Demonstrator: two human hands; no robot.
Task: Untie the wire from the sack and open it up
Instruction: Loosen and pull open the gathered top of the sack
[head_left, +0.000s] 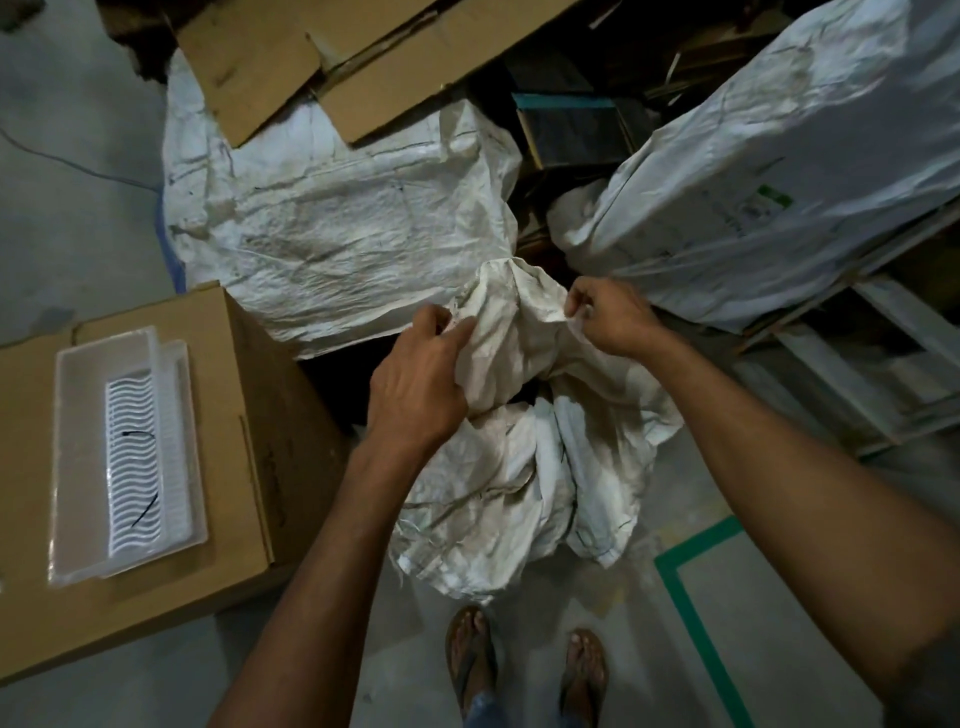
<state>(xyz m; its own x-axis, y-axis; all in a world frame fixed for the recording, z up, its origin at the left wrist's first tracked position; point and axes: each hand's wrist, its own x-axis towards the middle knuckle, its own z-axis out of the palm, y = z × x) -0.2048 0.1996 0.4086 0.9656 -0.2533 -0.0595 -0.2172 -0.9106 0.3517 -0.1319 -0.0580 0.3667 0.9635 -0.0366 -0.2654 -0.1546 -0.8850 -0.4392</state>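
A crumpled white woven sack (514, 467) stands on the floor in front of me, its upper cloth bunched and lifted. My left hand (421, 374) grips the left side of the sack's top edge. My right hand (608, 317) pinches the right side of the same edge, about a hand's width away. Between my hands the loose cloth rises in a fold. I see no wire on the sack's neck. Two short black wire pieces (139, 473) lie in a clear plastic tray (72, 467) to the left.
The tray rests on a cardboard box (249, 415) at my left. A large filled white sack (337, 228) lies behind, another (779, 171) at right, with flattened cardboard (322, 57) on top. A white frame (893, 364) stands at right. Green floor tape (691, 597) and my sandalled feet are below.
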